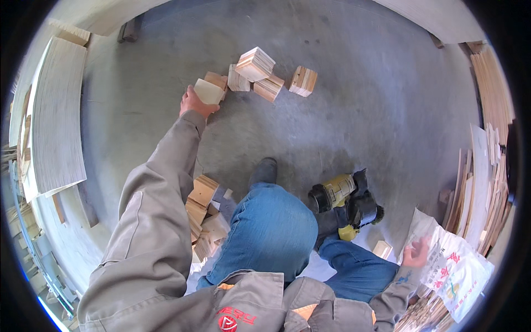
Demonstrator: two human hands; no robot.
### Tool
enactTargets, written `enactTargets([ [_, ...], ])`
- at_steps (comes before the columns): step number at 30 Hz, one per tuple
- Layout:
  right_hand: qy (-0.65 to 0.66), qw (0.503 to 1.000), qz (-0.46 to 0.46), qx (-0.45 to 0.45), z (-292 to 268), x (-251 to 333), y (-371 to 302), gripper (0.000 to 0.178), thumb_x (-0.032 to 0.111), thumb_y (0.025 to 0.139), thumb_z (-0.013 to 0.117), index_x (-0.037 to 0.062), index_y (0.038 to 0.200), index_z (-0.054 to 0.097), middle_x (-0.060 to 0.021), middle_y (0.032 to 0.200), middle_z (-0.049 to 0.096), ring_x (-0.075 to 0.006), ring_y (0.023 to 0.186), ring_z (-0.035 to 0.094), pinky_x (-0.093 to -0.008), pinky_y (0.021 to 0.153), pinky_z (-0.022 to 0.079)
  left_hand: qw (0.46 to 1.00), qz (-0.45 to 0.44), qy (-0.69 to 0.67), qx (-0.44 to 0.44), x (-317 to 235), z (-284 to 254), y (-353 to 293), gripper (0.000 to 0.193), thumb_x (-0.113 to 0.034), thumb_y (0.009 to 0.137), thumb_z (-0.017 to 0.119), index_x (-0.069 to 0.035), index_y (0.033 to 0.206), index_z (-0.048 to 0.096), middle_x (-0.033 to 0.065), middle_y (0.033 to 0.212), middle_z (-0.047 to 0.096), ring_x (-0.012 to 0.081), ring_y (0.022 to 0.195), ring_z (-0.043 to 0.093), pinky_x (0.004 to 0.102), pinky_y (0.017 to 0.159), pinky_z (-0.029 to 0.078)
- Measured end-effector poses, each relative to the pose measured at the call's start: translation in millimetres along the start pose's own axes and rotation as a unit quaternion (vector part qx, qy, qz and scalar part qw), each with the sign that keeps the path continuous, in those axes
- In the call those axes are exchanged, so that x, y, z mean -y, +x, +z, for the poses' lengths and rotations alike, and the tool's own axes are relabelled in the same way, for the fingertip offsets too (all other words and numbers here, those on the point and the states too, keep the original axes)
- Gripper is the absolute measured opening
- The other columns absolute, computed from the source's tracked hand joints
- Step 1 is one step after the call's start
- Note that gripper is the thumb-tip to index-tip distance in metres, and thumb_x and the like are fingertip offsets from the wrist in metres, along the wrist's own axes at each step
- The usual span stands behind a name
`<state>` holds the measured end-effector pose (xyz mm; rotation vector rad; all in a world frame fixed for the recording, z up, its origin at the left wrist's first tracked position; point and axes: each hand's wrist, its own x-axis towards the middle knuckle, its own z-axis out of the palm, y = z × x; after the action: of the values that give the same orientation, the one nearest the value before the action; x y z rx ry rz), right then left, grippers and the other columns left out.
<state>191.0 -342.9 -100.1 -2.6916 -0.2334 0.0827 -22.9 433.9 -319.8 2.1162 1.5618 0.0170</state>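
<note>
My left hand point(196, 105) reaches far forward and grips a pale wooden block point(208, 91) on the concrete floor. Right behind that block sits a browner wooden block point(217, 79). To its right are a small upright block point(238, 78), a striped laminated block point(255, 64) resting on others, a tilted block point(269, 87), and one standing apart point(303, 81). My right hand point(416, 253) is out to the right beside a white plastic sack point(442, 265), fingers apart and holding nothing; whether it touches the sack I cannot tell.
A yellow and black power tool point(338, 191) lies right of my knee. Several wooden blocks point(203, 191) are heaped left of my leg. A stack of boards point(58, 116) stands at the left, with more boards point(492, 83) and thin wood strips at the right. A single block point(382, 249) lies near the sack.
</note>
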Motion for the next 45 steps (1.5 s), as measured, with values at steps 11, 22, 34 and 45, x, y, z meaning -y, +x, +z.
enactTargets([
  [11,0.029,0.999,0.010,0.029,10,-4,1,0.064,0.000,0.080,0.071,-0.0001,0.141,0.052,-0.0178,0.108,0.067,-0.0150,0.076,0.065,-0.0274,0.068,0.056,0.910,0.411,-0.024,-0.043,-1,82,-80,0.077,-0.005,0.064,0.073,-0.007,0.137,0.048,0.0188,0.137,0.050,0.0418,0.127,0.049,0.0469,0.107,0.046],
  [22,0.009,0.990,0.068,0.127,16,45,-3,0.061,0.002,0.083,0.071,0.0005,0.141,0.051,-0.0153,0.106,0.066,-0.0123,0.076,0.062,-0.0274,0.070,0.055,0.848,0.466,-0.040,0.249,-115,162,-182,0.092,-0.018,0.067,0.079,-0.010,0.150,0.040,0.0173,0.146,0.044,0.0397,0.136,0.042,0.0466,0.110,0.045],
  [34,0.065,0.983,0.105,0.140,13,54,-1,0.060,-0.001,0.081,0.070,-0.0046,0.138,0.052,-0.0174,0.107,0.066,-0.0152,0.078,0.065,-0.0288,0.071,0.056,0.918,0.391,0.063,-0.029,-143,93,-44,0.090,-0.018,0.071,0.077,-0.024,0.152,0.039,0.0087,0.152,0.040,0.0331,0.141,0.038,0.0487,0.112,0.039],
  [45,0.091,0.980,0.078,0.161,10,55,-5,0.059,-0.002,0.080,0.070,-0.0056,0.136,0.053,-0.0176,0.103,0.066,-0.0161,0.075,0.066,-0.0286,0.069,0.056,0.890,0.381,0.249,0.035,-181,41,64,0.090,-0.008,0.074,0.078,-0.017,0.153,0.036,0.0079,0.156,0.037,0.0319,0.142,0.041,0.0430,0.114,0.043],
])
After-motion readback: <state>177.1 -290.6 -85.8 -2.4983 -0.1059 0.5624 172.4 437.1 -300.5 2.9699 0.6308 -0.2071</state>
